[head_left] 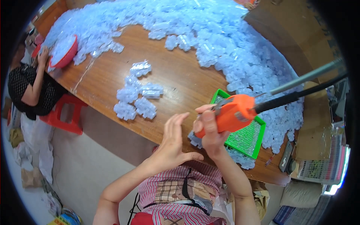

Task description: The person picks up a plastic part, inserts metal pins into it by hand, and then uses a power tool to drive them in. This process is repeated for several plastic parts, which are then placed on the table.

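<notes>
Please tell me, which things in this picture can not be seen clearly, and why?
- Head view: the green tray is partly covered by the orange tool in the right hand.
- The tool's working tip is hidden behind its body.
- The clear plastic pieces are too small and blurred to tell their shape.
- The open left hand hides part of the table edge.
- The other person at the red bowl is cut by the left rim.

home workshop | wooden table (180,80) heaped with clear plastic parts (240,48) (piecework) | red stool (62,114)
</notes>
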The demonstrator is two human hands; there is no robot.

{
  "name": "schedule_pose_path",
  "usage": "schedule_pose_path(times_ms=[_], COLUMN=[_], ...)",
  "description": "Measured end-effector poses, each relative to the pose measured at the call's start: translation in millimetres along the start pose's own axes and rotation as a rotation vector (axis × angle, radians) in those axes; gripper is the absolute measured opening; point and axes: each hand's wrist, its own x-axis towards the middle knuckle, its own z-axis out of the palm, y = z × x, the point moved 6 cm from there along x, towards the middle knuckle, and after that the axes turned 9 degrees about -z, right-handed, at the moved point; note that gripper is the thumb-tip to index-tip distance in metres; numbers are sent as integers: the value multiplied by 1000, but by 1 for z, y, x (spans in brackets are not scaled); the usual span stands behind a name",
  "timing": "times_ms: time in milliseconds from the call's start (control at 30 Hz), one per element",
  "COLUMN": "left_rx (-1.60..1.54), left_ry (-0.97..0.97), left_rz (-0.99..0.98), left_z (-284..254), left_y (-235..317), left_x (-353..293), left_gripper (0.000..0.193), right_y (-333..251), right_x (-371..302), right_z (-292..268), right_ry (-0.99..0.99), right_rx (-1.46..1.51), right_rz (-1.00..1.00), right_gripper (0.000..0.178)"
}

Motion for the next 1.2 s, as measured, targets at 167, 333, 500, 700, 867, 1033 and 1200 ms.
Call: schedule_pose_path(times_ms=[167,333,500,700,867,1033,1200], left_rx=[-66,6,-106,-88,-105,-112,-129], left_ry=[3,7,0,18,44,59,38], left_rz=[86,68,-44,-90,-96,-104,-112], left_z=[11,13,11,13,12,13,13], left_y=[-14,-25,-25,-29,-28,-30,-31], left_x=[13,15,15,14,16,16,16], left_gripper=[68,58,60,65,62,62,62], right_y=[-6,-11,-12,-16,-21,-25,-23], right_x=[9,12,8,10,12,8,8], right_z=[-3,-2,-4,-3,-1,-2,4], right_ry=[-63,-84,-114,-190,-185,-189,-250], right_rx=[59,48,19,47,199,137,-42], right_rz=[-48,-41,-3,59,118,277,169], right_gripper=[34,50,55,62,57,60,64])
